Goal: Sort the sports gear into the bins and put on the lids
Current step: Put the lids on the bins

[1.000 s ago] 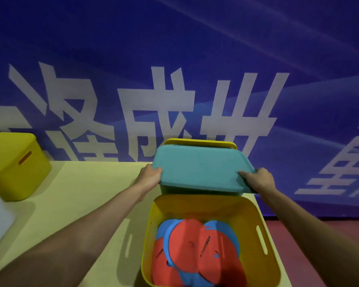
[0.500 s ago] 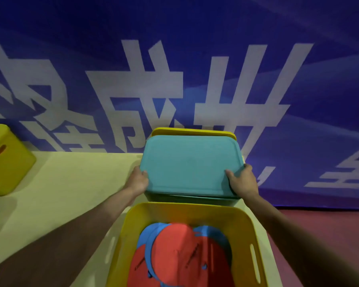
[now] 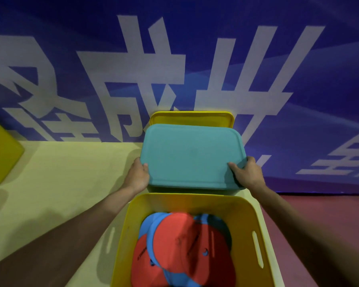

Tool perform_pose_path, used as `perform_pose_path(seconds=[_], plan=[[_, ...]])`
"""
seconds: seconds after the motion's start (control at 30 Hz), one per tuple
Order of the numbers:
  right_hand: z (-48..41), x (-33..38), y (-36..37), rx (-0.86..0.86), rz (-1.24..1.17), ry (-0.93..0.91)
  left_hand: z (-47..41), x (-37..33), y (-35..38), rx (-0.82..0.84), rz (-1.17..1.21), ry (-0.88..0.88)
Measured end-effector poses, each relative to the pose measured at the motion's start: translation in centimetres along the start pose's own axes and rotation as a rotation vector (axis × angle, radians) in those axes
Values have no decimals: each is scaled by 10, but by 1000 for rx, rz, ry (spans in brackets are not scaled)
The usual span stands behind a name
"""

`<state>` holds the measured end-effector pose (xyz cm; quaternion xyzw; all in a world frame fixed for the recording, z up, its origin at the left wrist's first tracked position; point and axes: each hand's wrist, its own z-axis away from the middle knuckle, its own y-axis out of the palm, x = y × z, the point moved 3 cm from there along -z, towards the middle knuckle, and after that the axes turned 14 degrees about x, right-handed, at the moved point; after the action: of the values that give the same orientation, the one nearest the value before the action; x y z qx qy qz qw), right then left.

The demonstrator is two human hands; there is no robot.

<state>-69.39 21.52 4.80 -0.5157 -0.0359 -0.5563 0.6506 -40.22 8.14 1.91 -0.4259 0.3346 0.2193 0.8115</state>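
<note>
A teal lid (image 3: 192, 155) lies flat over a bin behind the near one, whose body is almost hidden under it. My left hand (image 3: 137, 177) grips the lid's left near corner and my right hand (image 3: 247, 172) grips its right near corner. A yellow lid (image 3: 192, 118) stands on edge behind it against the wall. Close to me is an open yellow bin (image 3: 245, 212) holding several red and blue table tennis paddles (image 3: 180, 247).
Another yellow bin (image 3: 0, 154) stands at the left edge of the pale yellow table (image 3: 66, 183). A blue banner with large white characters (image 3: 174, 69) rises directly behind the table. Red floor (image 3: 319, 214) lies beyond the table's right edge.
The teal lid has come down from a tilted, raised hold and now lies flat over the far bin. Both hands shifted with it and stay on its near corners.
</note>
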Motion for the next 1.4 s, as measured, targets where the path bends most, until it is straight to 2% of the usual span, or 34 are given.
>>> perform_pose_path(seconds=[0.37, 0.6, 0.77, 0.9, 1.0, 1.13, 1.4], plan=[[-3, 0, 14, -11, 0, 11, -6, 9, 2, 22, -6, 60], [-7, -2, 13, 25, -14, 34, -7, 9, 2, 39, -106, 103], [-8, 1, 9, 93, 6, 65, 1, -3, -1, -6, -337, 21], [-9, 10, -7, 89, 313, 91, 5, -22, 1, -43, -733, 132], [-13, 29, -17, 15, 510, -37, 4, -41, 4, -33, -705, 137], [-30, 64, -22, -23, 638, -304, 1, -65, 2, 13, -567, 211], [-94, 134, -9, -37, 754, -640, -1, -98, -25, -3, -174, 265]])
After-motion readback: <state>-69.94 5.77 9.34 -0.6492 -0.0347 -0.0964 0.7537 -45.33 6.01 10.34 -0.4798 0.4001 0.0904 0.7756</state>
